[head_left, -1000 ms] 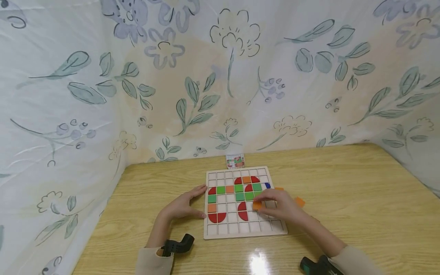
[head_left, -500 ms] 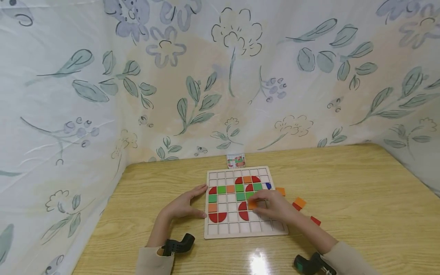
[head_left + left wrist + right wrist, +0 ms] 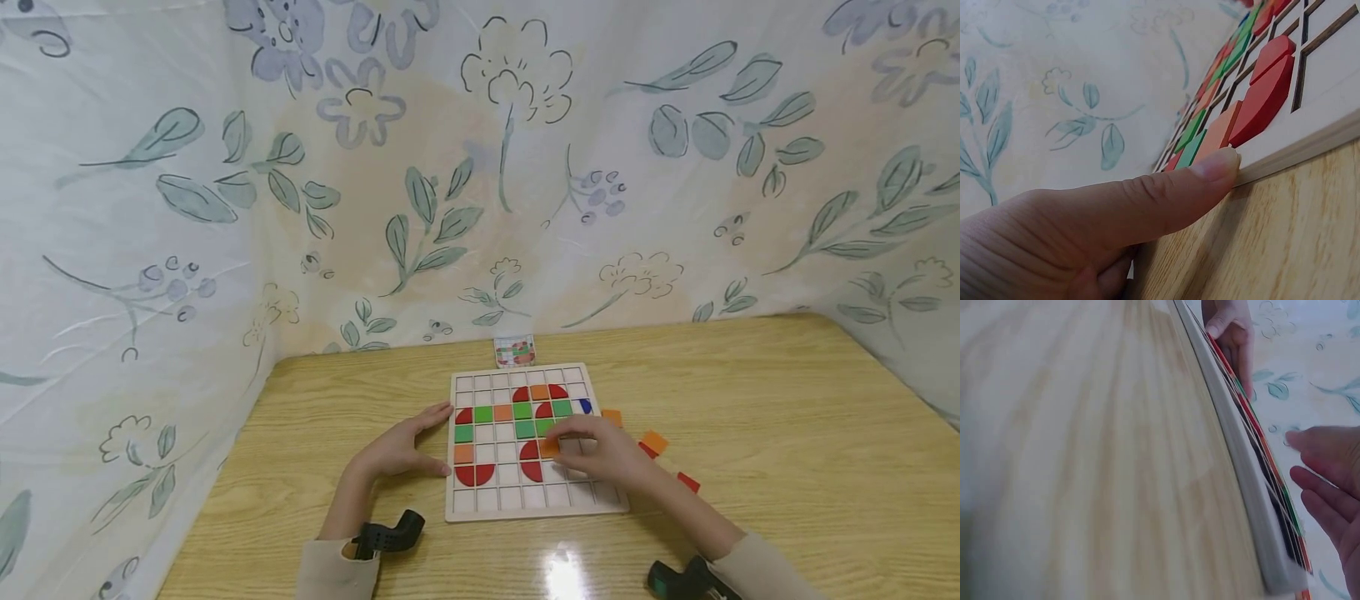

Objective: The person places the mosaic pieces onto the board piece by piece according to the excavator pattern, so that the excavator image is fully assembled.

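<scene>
A wooden grid board (image 3: pixel 498 500) lies on the table, with red quarter-circle tiles (image 3: pixel 465 476) and green (image 3: pixel 482 413) and orange squares in some cells. My left hand (image 3: pixel 393 450) rests at its left edge; in the left wrist view the thumb (image 3: pixel 1166 194) touches the rim. Over the board's right half is my right hand (image 3: pixel 603 450), its fingertips right at an orange square tile (image 3: pixel 550 448) beside a red quarter circle (image 3: pixel 529 450). In the right wrist view the right hand's fingers (image 3: pixel 1329 494) are apart, with nothing visible between them.
Loose orange tiles (image 3: pixel 654 442) and red tiles (image 3: pixel 687 482) lie right of the board. A small pattern card (image 3: pixel 515 351) stands behind it. A blue piece (image 3: pixel 585 406) sits near the board's right edge. Floral cloth (image 3: pixel 480 167) hangs around the table.
My right hand has shifted left with the orange tile, which now lies next to the red quarter circle; the fingers have loosened around it. My left hand has stayed in place.
</scene>
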Available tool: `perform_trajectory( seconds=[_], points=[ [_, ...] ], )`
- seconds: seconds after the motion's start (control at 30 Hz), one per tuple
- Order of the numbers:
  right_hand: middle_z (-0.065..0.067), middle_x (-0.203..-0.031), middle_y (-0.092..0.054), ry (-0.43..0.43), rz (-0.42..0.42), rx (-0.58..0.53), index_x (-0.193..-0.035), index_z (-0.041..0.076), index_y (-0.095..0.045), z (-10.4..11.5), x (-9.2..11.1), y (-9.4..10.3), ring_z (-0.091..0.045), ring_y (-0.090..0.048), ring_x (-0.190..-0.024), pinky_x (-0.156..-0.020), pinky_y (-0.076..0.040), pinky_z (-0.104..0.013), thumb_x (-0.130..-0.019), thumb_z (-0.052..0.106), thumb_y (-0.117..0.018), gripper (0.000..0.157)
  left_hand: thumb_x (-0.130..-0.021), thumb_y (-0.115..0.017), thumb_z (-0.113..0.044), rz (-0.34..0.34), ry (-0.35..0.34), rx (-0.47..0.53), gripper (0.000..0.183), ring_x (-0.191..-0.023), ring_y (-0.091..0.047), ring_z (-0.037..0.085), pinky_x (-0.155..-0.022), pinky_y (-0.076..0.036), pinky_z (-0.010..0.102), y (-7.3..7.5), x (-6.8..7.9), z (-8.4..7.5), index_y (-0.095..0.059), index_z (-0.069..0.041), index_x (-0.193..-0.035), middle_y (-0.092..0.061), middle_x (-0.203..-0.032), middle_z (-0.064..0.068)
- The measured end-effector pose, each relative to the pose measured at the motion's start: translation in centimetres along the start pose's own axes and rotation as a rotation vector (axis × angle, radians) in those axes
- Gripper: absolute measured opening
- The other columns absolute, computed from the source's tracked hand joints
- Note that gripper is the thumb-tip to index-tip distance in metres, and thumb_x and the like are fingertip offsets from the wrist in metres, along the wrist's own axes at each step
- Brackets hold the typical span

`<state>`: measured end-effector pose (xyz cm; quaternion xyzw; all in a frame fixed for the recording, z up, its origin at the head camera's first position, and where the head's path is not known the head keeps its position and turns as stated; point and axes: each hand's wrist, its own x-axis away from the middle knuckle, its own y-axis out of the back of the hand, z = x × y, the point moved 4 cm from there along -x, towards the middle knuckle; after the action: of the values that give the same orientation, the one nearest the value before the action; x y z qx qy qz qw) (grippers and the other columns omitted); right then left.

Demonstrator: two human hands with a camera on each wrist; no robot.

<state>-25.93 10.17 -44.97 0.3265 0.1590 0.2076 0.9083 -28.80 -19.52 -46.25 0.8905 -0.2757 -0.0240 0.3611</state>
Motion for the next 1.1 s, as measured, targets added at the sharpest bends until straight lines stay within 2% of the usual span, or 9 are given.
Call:
perform_trajectory(
  seconds=[0.1,0.17,0.23,0.43,0.6,0.8,0.93,1.1],
  points=[
    [0.006,-0.106,-0.066,-0.101,-0.021,-0.115,-0.107,0.017,-0.068,-1.0,0.8,0.8,-0.018,-0.058,-0.104,-0.090,-0.049,-0.036,-0.080,0.026,-0.072,0.029,-0.069,-0.080,-0.035,-0.002,0.001,0.003,0.090,-0.141,-0.014,0.028,-0.109,-0.020,0.054,0.0,0.0,-0.1,-0.032,-0.020,-0.145,-0.022,-0.153,0.001],
    [0.001,-0.107,-0.066,-0.135,-0.038,-0.186,-0.109,0.014,-0.067,-1.6,1.3,1.5,-0.021,-0.059,-0.105,-0.092,-0.048,-0.039,-0.081,0.026,-0.071,0.031,-0.069,-0.080,-0.036,-0.003,0.002,0.002,0.090,-0.140,-0.014,0.028,-0.109,-0.020,0.054,-0.1,0.0,-0.1,-0.033,-0.020,-0.145,-0.022,-0.153,0.001],
    [-0.002,-0.108,-0.066,-0.147,-0.062,-0.230,-0.110,0.011,-0.066,-2.3,1.8,2.3,-0.022,-0.060,-0.105,-0.091,-0.048,-0.035,-0.083,0.025,-0.069,0.031,-0.069,-0.080,-0.036,-0.004,0.005,0.005,0.090,-0.140,-0.014,0.028,-0.109,-0.019,0.054,-0.1,0.1,0.0,-0.033,-0.020,-0.145,-0.022,-0.153,0.002],
    [-0.011,-0.112,-0.065,-0.103,-0.133,-0.242,-0.113,0.005,-0.063,-4.4,3.6,4.8,-0.010,-0.062,-0.101,-0.083,-0.048,-0.016,-0.087,0.019,-0.065,0.030,-0.069,-0.080,-0.036,-0.009,0.010,0.011,0.090,-0.141,-0.015,0.028,-0.109,-0.019,0.054,0.0,0.2,0.1,-0.033,-0.020,-0.145,-0.022,-0.153,0.001],
    [-0.014,-0.113,-0.063,-0.161,-0.183,-0.230,-0.114,0.004,-0.061,-5.9,5.2,6.4,-0.005,-0.061,-0.099,-0.081,-0.048,-0.015,-0.088,0.019,-0.063,0.030,-0.068,-0.080,-0.035,-0.006,0.008,0.025,0.090,-0.141,-0.014,0.027,-0.109,-0.019,0.054,0.0,0.1,0.0,-0.034,-0.020,-0.144,-0.022,-0.153,0.001],
    [-0.021,-0.110,-0.063,-0.079,-0.230,-0.230,-0.113,-0.003,-0.060,-6.5,6.3,8.0,0.000,-0.061,-0.097,-0.081,-0.047,-0.012,-0.088,0.011,-0.062,0.028,-0.069,-0.080,-0.034,-0.002,0.001,0.029,0.091,-0.141,-0.014,0.028,-0.109,-0.018,0.054,-0.1,0.1,0.0,-0.033,-0.019,-0.144,-0.022,-0.153,0.002],
    [-0.019,-0.109,-0.064,-0.061,-0.229,-0.258,-0.113,-0.006,-0.060,-6.9,6.5,8.3,0.001,-0.061,-0.096,-0.081,-0.047,-0.011,-0.088,0.009,-0.061,0.029,-0.069,-0.080,-0.034,-0.002,-0.006,0.026,0.090,-0.141,-0.014,0.028,-0.110,-0.018,0.054,-0.1,0.2,0.0,-0.033,-0.018,-0.145,-0.022,-0.153,0.002],
    [-0.024,-0.112,-0.061,-0.064,-0.184,-0.268,-0.115,-0.007,-0.058,-7.6,6.5,8.2,0.002,-0.059,-0.099,-0.082,-0.047,-0.012,-0.088,0.002,-0.059,0.028,-0.070,-0.079,-0.035,-0.002,-0.024,0.017,0.090,-0.140,-0.014,0.030,-0.109,-0.018,0.055,-0.2,0.2,0.0,-0.032,-0.017,-0.145,-0.022,-0.153,0.004]
  ],
)
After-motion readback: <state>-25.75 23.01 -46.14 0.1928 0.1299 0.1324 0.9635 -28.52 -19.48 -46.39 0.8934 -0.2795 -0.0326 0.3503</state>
